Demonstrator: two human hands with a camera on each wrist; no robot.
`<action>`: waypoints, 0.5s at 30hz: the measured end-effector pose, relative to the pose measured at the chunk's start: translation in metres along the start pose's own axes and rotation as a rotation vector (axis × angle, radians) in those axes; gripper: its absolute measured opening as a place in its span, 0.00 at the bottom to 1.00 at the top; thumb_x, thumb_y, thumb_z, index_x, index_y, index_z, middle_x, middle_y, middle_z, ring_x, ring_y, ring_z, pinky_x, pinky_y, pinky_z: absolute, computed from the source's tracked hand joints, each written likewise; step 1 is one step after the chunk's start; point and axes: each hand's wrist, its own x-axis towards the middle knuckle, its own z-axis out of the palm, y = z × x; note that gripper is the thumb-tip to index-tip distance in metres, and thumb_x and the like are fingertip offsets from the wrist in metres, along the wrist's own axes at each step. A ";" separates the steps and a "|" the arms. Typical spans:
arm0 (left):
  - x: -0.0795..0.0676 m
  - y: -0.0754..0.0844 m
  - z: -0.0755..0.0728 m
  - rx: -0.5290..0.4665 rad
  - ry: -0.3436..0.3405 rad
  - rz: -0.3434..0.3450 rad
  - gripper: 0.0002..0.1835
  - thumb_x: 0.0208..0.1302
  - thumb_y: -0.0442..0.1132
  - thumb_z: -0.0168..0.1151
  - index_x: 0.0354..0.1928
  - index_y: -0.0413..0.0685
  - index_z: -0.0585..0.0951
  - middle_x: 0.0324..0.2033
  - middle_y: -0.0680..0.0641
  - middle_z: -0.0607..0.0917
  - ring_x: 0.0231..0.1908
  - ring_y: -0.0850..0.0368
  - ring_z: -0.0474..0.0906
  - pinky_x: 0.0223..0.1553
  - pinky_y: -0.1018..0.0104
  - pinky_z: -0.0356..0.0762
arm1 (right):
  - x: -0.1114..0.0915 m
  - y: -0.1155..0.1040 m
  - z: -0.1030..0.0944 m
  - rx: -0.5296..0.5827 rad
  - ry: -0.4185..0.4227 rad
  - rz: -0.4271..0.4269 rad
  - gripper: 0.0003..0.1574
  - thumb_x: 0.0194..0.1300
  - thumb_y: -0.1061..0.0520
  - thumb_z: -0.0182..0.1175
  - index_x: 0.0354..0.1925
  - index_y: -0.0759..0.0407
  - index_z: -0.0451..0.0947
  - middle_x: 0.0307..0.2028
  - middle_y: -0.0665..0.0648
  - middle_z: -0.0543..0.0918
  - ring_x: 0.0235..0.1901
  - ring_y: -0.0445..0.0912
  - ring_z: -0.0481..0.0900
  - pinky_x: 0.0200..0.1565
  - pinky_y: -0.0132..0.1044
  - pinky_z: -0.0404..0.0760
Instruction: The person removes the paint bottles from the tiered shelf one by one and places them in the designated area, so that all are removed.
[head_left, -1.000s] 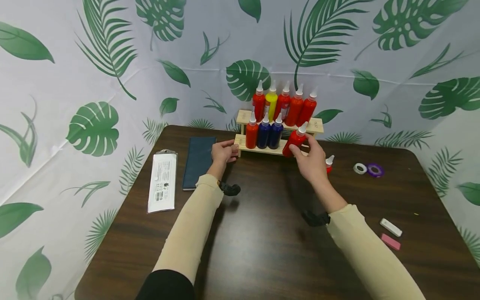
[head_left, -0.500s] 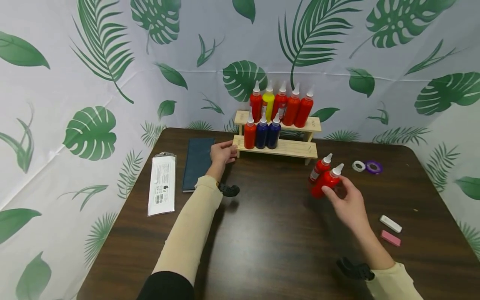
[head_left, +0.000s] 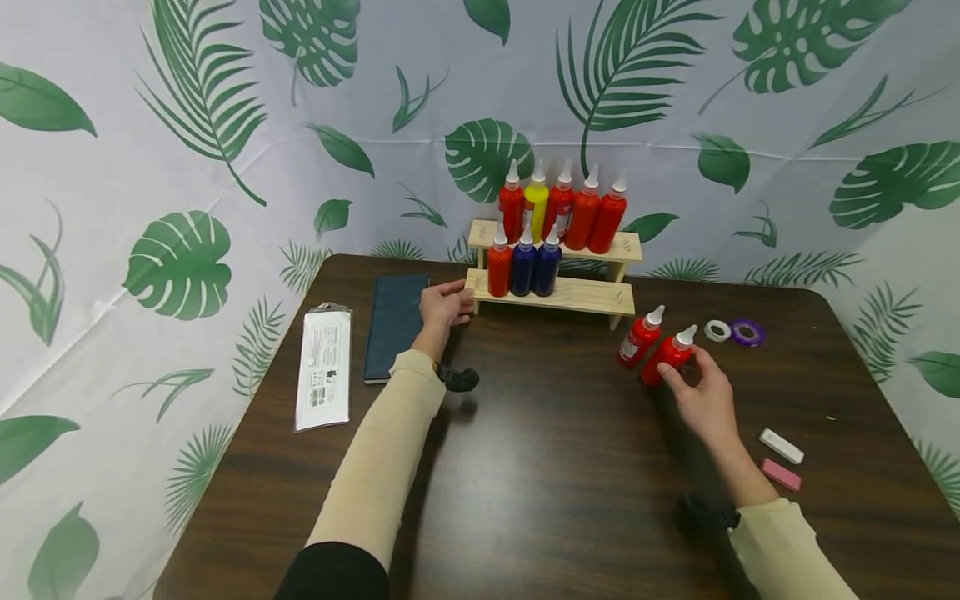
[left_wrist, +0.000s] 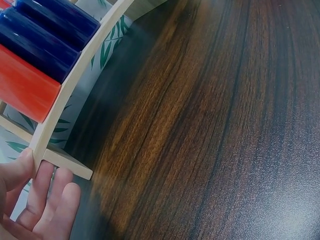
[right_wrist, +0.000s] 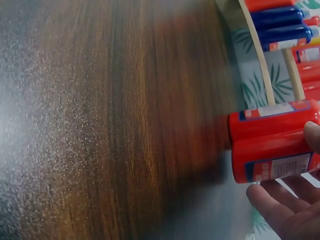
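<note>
My right hand (head_left: 708, 402) grips a red squeeze bottle (head_left: 662, 362) with a white nozzle, thumb on the near side. A second red squeeze bottle (head_left: 636, 343) stands just left of it; in the right wrist view the two look side by side. Whether the held one touches the table cannot be told. At the left end of a two-tier wooden rack (head_left: 592, 294), my left hand (head_left: 444, 307) pinches the lower shelf, thumb above and fingers beneath, as the left wrist view shows. An orange-red bottle (head_left: 498, 271) and two dark blue bottles (head_left: 546, 271) occupy that shelf's left half.
Several red bottles (head_left: 607, 221) and a yellow bottle (head_left: 536, 204) fill the upper tier. A dark notebook (head_left: 393, 329) and a white packet (head_left: 324, 371) lie left. Tape rolls (head_left: 747, 333), a white block (head_left: 782, 447) and a pink block (head_left: 782, 474) lie right.
My right hand has carried the red bottle off the lower shelf, right and nearer, to beside the other red bottle, then slightly further right. My left hand stays at the rack's end.
</note>
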 end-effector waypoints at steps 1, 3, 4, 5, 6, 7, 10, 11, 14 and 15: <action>0.001 0.000 0.001 0.000 0.001 -0.001 0.15 0.58 0.38 0.69 0.48 0.51 0.85 0.34 0.44 0.88 0.32 0.53 0.86 0.27 0.65 0.84 | 0.001 0.000 0.000 -0.001 0.001 0.002 0.32 0.67 0.54 0.61 0.62 0.70 0.66 0.56 0.74 0.75 0.52 0.68 0.76 0.53 0.60 0.74; 0.002 0.000 0.002 0.004 0.006 -0.003 0.14 0.58 0.38 0.69 0.48 0.51 0.86 0.33 0.45 0.88 0.31 0.54 0.86 0.28 0.64 0.85 | 0.002 0.000 0.001 -0.006 -0.001 0.005 0.32 0.67 0.54 0.61 0.62 0.70 0.66 0.56 0.74 0.75 0.52 0.68 0.76 0.52 0.60 0.74; 0.003 0.000 0.002 0.005 0.009 -0.004 0.15 0.58 0.38 0.69 0.48 0.51 0.85 0.33 0.45 0.88 0.31 0.54 0.87 0.28 0.64 0.85 | 0.002 0.000 0.001 -0.009 -0.005 0.005 0.32 0.67 0.54 0.60 0.62 0.70 0.65 0.56 0.74 0.74 0.51 0.68 0.76 0.52 0.60 0.74; 0.004 0.000 0.002 0.007 0.011 -0.004 0.15 0.58 0.38 0.69 0.48 0.51 0.85 0.33 0.45 0.88 0.31 0.54 0.87 0.28 0.64 0.85 | 0.002 0.000 0.001 -0.011 -0.007 0.007 0.32 0.67 0.54 0.60 0.63 0.70 0.65 0.56 0.74 0.74 0.51 0.68 0.76 0.52 0.60 0.75; 0.004 -0.001 0.002 0.009 0.013 -0.006 0.15 0.58 0.38 0.69 0.49 0.52 0.85 0.33 0.45 0.88 0.31 0.54 0.87 0.27 0.64 0.85 | 0.003 0.001 0.002 -0.014 -0.010 0.008 0.33 0.67 0.54 0.60 0.63 0.70 0.65 0.56 0.75 0.74 0.51 0.68 0.77 0.52 0.60 0.75; 0.005 -0.001 0.002 0.009 0.014 -0.008 0.15 0.58 0.38 0.69 0.49 0.52 0.85 0.32 0.45 0.88 0.31 0.53 0.87 0.27 0.64 0.84 | 0.002 0.001 0.002 -0.019 -0.016 0.014 0.33 0.67 0.54 0.60 0.63 0.70 0.65 0.56 0.75 0.74 0.51 0.68 0.76 0.52 0.60 0.74; 0.005 -0.001 0.002 0.012 0.018 -0.012 0.15 0.58 0.38 0.69 0.49 0.52 0.85 0.32 0.45 0.88 0.31 0.53 0.87 0.26 0.64 0.84 | 0.002 0.002 0.002 -0.021 -0.020 0.022 0.33 0.68 0.54 0.59 0.63 0.71 0.64 0.56 0.75 0.74 0.51 0.68 0.76 0.53 0.61 0.73; 0.005 -0.001 0.002 0.013 0.020 -0.014 0.15 0.58 0.38 0.69 0.49 0.52 0.85 0.32 0.45 0.88 0.31 0.53 0.87 0.25 0.65 0.84 | 0.001 0.003 0.002 -0.023 -0.020 0.023 0.33 0.68 0.54 0.59 0.63 0.71 0.64 0.56 0.75 0.74 0.51 0.68 0.76 0.53 0.61 0.73; 0.004 -0.001 0.003 0.016 0.030 -0.021 0.15 0.58 0.38 0.70 0.49 0.52 0.86 0.32 0.45 0.88 0.30 0.54 0.87 0.26 0.65 0.84 | 0.000 0.003 0.001 -0.025 -0.020 0.025 0.33 0.68 0.53 0.59 0.63 0.71 0.64 0.56 0.76 0.74 0.51 0.68 0.76 0.54 0.62 0.72; 0.004 -0.001 0.004 0.016 0.031 -0.023 0.15 0.58 0.38 0.70 0.48 0.53 0.86 0.32 0.45 0.88 0.30 0.54 0.87 0.26 0.65 0.84 | 0.000 0.003 0.001 -0.029 -0.019 0.027 0.33 0.68 0.53 0.59 0.63 0.71 0.64 0.55 0.76 0.74 0.51 0.68 0.75 0.54 0.62 0.72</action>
